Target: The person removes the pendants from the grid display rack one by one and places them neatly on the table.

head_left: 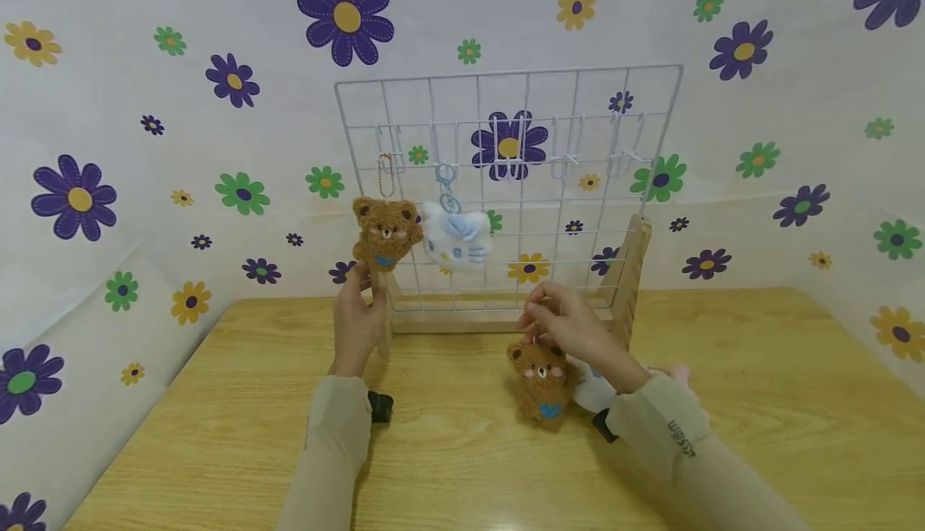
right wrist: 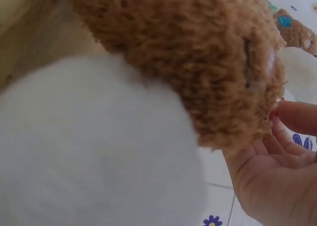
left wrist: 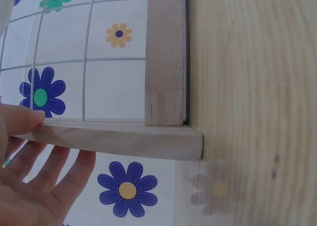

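Observation:
My left hand [head_left: 356, 318] is at the left upright of the wire rack's wooden stand, below a hanging brown bear plush keychain [head_left: 386, 230]. In the left wrist view, thumb and fingers take the wooden post [left wrist: 124, 140] between them. Beside that bear hangs a white cat plush keychain [head_left: 457, 240] with a light blue bow. My right hand [head_left: 571, 322] pinches the top of a second brown bear plush keychain [head_left: 543, 386] with a blue bow, in front of the rack. Up close, the right wrist view shows this bear's fur [right wrist: 198, 57] and the fingers at its top.
The white wire grid rack [head_left: 506, 218] carries several white hooks [head_left: 567, 159] on its upper part. Partly behind the right forearm lie a white plush [head_left: 594, 390] and something pink [head_left: 681, 373] on the wooden table [head_left: 448, 451]. A flowered cloth [head_left: 238, 137] stands behind.

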The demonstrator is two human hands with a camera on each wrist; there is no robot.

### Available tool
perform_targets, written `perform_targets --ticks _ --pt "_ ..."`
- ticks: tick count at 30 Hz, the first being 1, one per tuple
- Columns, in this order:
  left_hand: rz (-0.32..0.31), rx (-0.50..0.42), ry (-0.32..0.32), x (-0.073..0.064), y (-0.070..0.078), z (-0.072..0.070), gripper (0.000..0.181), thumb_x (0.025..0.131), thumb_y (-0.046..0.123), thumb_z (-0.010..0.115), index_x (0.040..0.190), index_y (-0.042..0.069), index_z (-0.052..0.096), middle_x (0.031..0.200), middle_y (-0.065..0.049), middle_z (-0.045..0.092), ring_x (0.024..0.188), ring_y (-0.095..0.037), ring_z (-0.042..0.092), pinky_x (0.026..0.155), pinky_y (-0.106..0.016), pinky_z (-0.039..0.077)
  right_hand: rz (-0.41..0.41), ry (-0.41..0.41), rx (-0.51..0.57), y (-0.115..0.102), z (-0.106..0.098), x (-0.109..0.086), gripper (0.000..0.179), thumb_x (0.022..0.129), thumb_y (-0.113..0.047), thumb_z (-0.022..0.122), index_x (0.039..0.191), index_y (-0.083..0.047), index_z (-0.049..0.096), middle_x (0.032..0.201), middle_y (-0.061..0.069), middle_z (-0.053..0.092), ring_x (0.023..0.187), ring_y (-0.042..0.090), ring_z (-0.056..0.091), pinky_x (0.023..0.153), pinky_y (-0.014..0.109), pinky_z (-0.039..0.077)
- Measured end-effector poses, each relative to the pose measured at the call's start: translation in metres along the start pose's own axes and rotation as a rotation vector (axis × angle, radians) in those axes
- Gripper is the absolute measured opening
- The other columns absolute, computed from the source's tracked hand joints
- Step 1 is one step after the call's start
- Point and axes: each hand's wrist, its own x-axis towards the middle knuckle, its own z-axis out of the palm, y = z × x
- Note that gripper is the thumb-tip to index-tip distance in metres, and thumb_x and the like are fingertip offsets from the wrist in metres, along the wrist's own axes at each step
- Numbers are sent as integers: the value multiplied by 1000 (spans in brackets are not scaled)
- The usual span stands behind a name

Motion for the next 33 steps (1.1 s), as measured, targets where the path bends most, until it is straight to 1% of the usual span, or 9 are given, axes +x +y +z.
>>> perform_targets --ticks 3,7,10,16,22,26,30,33 --pt "-4 -7 -1 1 -1 0 42 97 -9 58 138 -8 52 129 -28 60 117 -44 60 86 -54 57 -27 -5 -24 4 2 0 11 105 6 41 103 11 51 94 29 67 77 32 72 69 32 61" --pt "-16 -12 -13 1 0 0 42 98 -8 58 139 -7 52 129 -28 60 118 -43 60 87 -54 57 -37 -11 -25 9 5 -1 12 105 8 39 102 11 51 93 27 67 77 35 72 70 34 61" --pt "-19 -3 -15 1 1 0 42 98 -8 58 139 -7 51 129 -28 60 118 -43 60 88 -54 57 -39 -19 -20 11 7 -1 12 105 8 39 102 11 50 92 25 66 78 37 72 70 34 61" --pt "-12 4 -6 1 1 0 43 97 -9 59 139 -7 52 127 -28 61 117 -43 61 86 -54 58 -25 -28 -49 13 7 -2 13 104 10 39 99 11 51 91 23 66 82 40 71 73 32 61" --pt "3 6 2 0 -1 0 42 97 -9 59 138 -7 52 127 -28 61 116 -43 61 85 -54 58 -2 -46 -174 15 5 -4 14 103 8 44 94 9 56 89 21 68 84 37 71 72 33 60" --pt "9 9 2 0 -1 0 42 97 -9 59 138 -8 52 127 -28 61 116 -44 61 85 -55 58 39 -50 -234 16 4 -5 14 102 6 47 94 8 58 90 21 69 84 33 71 73 36 60" --pt "5 8 6 1 -1 0 43 97 -8 60 138 -8 52 127 -28 62 116 -43 61 85 -54 58 34 -39 -287 16 2 -7 12 102 6 49 95 9 58 89 22 69 82 32 70 71 37 60" --pt "4 8 7 1 -1 1 43 97 -8 60 139 -7 52 127 -28 62 116 -43 61 84 -54 58 14 -23 -320 16 -1 -7 9 101 6 51 97 10 57 91 22 67 83 35 69 72 40 59"
